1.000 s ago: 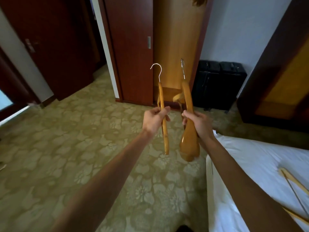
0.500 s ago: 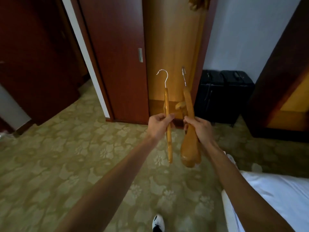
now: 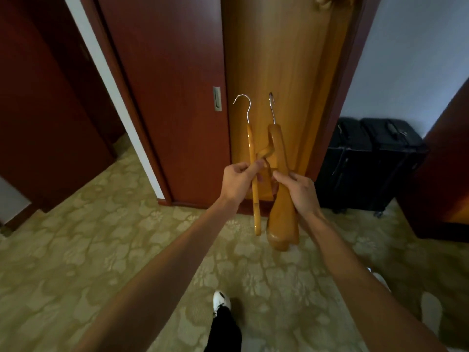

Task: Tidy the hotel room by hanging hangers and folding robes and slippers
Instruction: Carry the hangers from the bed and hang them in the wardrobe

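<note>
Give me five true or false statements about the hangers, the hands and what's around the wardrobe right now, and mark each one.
1. Each hand holds a wooden hanger. True: the left hand grips the thin hanger, the right hand grips the broad hanger.
2. Both hangers already hang on a rail. False: they are held in the air in front of the wardrobe.
3. The hooks point up. True.
4. A red suitcase stands right of the wardrobe. False: the suitcases there are black.
5. The floor is bare tile. False: it is patterned carpet.
</note>
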The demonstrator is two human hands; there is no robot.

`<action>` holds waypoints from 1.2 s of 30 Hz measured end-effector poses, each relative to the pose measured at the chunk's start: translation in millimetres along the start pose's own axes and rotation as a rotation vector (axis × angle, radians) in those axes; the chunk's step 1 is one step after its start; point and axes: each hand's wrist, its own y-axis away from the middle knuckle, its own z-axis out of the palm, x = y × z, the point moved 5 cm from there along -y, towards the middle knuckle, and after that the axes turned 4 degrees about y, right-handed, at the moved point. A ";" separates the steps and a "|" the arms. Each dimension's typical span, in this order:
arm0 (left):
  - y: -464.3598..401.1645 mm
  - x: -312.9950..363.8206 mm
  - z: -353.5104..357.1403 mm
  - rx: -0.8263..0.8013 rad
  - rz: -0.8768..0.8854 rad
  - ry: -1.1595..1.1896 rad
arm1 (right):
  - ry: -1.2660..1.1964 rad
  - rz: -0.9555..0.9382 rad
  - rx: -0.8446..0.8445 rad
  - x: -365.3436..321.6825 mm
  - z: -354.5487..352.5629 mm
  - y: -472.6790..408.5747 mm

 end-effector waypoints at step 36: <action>-825.1 203.6 163.3 -0.206 0.333 -0.003 | -0.068 -0.280 0.245 -195.6 -38.8 -796.3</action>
